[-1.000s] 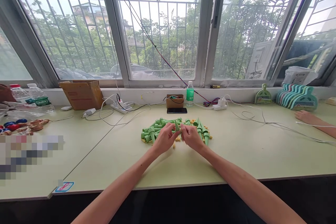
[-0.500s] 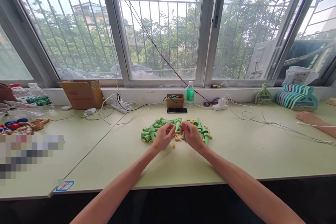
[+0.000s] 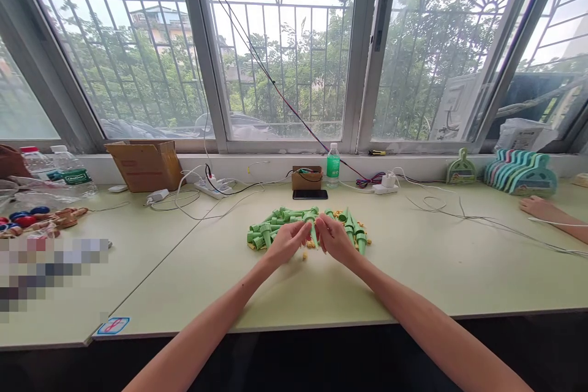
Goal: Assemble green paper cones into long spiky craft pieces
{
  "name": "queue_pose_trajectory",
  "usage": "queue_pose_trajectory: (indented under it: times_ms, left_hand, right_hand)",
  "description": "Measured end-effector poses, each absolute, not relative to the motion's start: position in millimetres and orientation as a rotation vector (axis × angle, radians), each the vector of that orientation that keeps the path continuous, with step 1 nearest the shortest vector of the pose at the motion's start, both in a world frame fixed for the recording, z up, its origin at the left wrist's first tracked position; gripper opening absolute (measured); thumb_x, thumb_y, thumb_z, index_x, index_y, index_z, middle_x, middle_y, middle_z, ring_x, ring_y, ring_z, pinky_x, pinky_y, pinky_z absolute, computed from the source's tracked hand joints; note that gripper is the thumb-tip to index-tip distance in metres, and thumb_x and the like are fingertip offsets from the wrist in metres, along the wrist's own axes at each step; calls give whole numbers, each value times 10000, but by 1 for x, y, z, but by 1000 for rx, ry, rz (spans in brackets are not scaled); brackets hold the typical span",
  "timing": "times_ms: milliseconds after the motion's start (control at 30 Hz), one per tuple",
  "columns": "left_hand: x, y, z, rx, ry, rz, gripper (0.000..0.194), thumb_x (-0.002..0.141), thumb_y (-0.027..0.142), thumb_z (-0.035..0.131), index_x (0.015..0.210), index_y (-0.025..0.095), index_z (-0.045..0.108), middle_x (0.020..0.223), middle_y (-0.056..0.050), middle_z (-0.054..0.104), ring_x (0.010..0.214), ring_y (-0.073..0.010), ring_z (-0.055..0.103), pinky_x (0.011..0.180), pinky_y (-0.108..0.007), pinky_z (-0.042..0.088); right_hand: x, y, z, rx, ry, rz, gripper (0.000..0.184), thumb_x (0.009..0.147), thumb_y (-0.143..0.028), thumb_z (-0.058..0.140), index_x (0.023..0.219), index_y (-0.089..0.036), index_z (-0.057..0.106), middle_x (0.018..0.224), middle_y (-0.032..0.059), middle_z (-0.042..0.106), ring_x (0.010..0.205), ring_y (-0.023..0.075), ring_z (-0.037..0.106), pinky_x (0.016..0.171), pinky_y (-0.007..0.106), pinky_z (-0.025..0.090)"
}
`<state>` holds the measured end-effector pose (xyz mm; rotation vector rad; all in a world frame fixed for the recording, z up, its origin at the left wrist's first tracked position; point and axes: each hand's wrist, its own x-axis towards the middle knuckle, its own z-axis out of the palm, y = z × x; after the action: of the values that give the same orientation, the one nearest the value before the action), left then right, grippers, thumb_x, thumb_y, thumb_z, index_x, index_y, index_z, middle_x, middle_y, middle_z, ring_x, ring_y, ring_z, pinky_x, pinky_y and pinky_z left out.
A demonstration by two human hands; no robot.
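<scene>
A green plastic cone-shaped spike with a ribbed cap [image 3: 313, 229] points downward between my two hands. My left hand [image 3: 288, 243] pinches it from the left side. On its other side, my right hand [image 3: 339, 237] has its fingertips pressed together close to the spike; whatever they hold is hidden. Behind and around both hands lies a heap of green spikes and caps [image 3: 266, 233]. Small yellow pieces [image 3: 305, 255] are scattered under and in front of the heap.
A phone [image 3: 310, 194], a small cardboard box [image 3: 307, 179] and a bottle [image 3: 333, 165] stand behind the heap. Cables and power strips [image 3: 215, 187] run along the wall. At right are teal plastic pieces [image 3: 521, 171] and another person's hand [image 3: 536, 205].
The spike has come lower between my hands, its narrow tip now showing below the fingers. My right hand's fingertips have moved slightly left, nearer to it.
</scene>
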<state>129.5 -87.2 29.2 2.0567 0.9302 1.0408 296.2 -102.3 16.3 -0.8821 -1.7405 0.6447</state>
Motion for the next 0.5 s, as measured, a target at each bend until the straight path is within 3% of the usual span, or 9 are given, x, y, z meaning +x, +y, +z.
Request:
queue_pose_trajectory:
  times_ms: [500]
  left_hand:
    - [130,-93,36,1978,877,1059,425,850,514,542,619,177,427,577,20,501,552,-113,501,527,-223,409]
  right_hand:
    - [297,-99,11,-855,-1740,749,455,967,-594,281,704,-228,346,459,-66,473,332,89,409,397,231,310]
